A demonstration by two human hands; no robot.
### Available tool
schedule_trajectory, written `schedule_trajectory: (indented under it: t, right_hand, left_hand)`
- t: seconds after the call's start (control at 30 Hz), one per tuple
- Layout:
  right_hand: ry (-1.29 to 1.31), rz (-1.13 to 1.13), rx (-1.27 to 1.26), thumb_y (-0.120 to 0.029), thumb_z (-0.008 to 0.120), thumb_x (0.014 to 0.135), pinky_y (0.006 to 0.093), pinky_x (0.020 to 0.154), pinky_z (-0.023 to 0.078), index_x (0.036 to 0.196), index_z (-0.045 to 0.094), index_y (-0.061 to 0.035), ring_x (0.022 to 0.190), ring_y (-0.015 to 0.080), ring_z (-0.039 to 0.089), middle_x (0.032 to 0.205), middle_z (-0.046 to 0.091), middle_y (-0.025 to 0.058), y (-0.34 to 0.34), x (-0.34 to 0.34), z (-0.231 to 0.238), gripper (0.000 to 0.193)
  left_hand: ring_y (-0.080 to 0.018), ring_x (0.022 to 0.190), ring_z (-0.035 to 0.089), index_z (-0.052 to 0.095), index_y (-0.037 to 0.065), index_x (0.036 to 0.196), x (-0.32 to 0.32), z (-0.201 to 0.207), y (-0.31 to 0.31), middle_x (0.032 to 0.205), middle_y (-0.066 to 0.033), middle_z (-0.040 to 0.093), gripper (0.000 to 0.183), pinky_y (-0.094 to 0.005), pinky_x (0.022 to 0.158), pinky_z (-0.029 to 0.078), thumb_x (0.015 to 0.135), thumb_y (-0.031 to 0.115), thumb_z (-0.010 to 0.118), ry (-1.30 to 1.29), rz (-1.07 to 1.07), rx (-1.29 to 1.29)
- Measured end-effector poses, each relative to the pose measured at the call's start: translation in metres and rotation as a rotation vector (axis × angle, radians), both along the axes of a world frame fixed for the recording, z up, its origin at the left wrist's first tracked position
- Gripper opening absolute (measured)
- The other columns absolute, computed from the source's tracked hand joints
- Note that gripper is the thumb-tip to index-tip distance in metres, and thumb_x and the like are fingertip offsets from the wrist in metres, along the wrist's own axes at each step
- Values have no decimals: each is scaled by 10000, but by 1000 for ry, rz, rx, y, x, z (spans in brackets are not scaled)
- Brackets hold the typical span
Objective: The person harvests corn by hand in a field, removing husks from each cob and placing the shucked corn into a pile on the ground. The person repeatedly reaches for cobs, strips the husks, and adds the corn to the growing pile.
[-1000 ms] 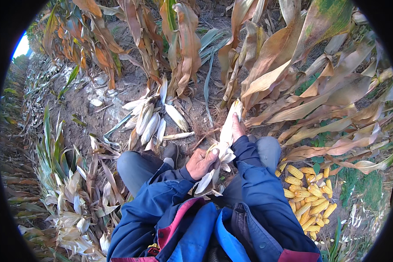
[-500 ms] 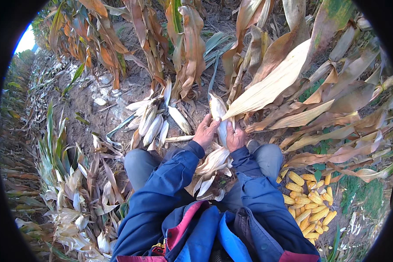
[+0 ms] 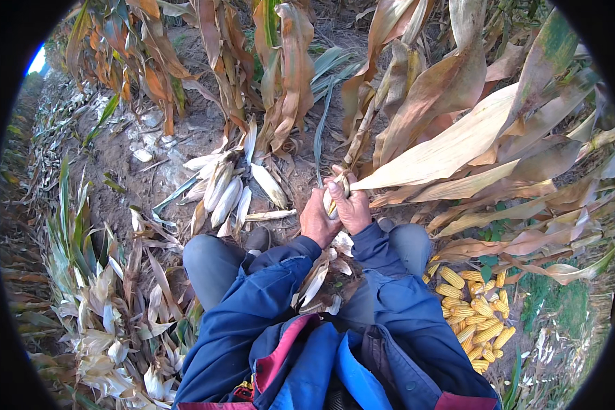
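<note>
two hands [image 3: 352,207] share one ear [image 3: 330,203]; left of them lie about six pale husk-covered ears [image 3: 269,186], partly overlapping; below and right of them, roughly twenty or more yellow cobs [image 3: 487,333] in one pile; well below left, one heap of husks [image 3: 106,345], too tangled to count.

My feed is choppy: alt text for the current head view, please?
A person's left hand and right hand grip a corn ear in front of bent knees. Husked yellow cobs are heaped at lower right, and pale ears in husk lie on the soil left of the hands. Dry corn plants stand along the top.
</note>
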State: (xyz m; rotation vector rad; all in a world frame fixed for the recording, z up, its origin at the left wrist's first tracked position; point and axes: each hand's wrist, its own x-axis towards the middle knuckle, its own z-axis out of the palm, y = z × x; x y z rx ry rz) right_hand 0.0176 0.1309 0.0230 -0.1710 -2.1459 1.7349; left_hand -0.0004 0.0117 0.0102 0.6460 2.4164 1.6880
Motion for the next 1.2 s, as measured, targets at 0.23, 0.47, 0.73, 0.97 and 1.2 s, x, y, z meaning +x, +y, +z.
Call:
schedule_trajectory:
  t: [0.23, 0.47, 0.73, 0.97, 1.2]
  right_hand:
    - [78, -23, -474, -471, 478, 1020, 346, 896, 542, 1201, 590, 54, 990, 211, 661, 1079, 671, 144, -12, 0, -5, 566]
    - [58, -13, -649, -446, 541, 999, 349, 868, 563, 1125, 632, 63, 978, 220, 677, 1076, 689, 166, -7, 6, 8, 532]
    - [65, -130, -955, -386, 554, 1003, 394, 815, 581, 1036, 631, 25, 895, 246, 683, 1000, 692, 170, 0, 0, -3, 419]
    - [127, -334, -1329, -425, 481, 1026, 461, 799, 522, 774, 511, -104, 681, 230, 589, 839, 638, 98, -11, -2, -1, 409]
    - [-359, -98, -942, -508, 498, 1002, 236, 373, 260, 800, 473, -127, 416, 74, 292, 570, 356, -38, 14, 44, 14, 432]
  left_hand:
    - [-275, 1018, 645, 459, 53, 1248, 2, -5, -5, 1093, -171, 630, 666, -375, 890, 492, 745, 297, 821, -28, -67, -18]
    - [-186, 1170, 521, 353, 24, 1325, -5, 3, -5, 1235, -112, 527, 797, -335, 1027, 426, 703, 112, 844, -366, -315, 381]
    - [-188, 1121, 534, 387, -5, 1302, -11, -1, -10, 1214, -134, 543, 726, -321, 989, 432, 808, 315, 812, -405, -345, 465]
    - [-119, 940, 541, 528, 14, 1141, -9, -6, 4, 1038, -49, 596, 336, -290, 834, 463, 986, 301, 612, -394, 89, 679]
    - [-143, 753, 600, 516, 78, 1133, -107, 11, -62, 891, -29, 582, 303, -316, 719, 520, 1014, 355, 539, -450, 498, 1062]
